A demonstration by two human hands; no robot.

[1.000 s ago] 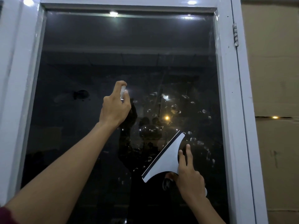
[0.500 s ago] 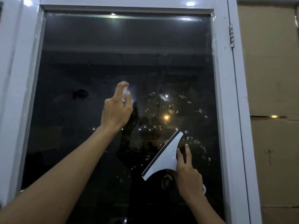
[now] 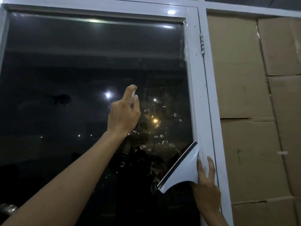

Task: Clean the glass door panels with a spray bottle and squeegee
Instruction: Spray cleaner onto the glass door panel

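A dark glass door panel [image 3: 68, 82] fills the view, set in a white frame [image 3: 197, 95]. My left hand [image 3: 123, 116] is raised in front of the glass and grips a small white spray bottle [image 3: 132, 97], index finger on its top; most of the bottle is hidden by the hand. Scattered foam droplets [image 3: 164, 141] cling to the glass right of that hand. My right hand [image 3: 206, 190] holds a white squeegee [image 3: 180, 170] with a black rubber blade, tilted diagonally, low at the panel's right edge and overlapping the frame.
A metal hinge [image 3: 202, 44] sits on the frame's right side. Stacked cardboard boxes [image 3: 254, 111] fill the wall to the right. Lamp reflections and street lights glow in the glass.
The view has shifted left and up, so the frame and boxes take more of the right. My right hand moved the squeegee right to the frame edge. My left hand still holds the bottle raised.
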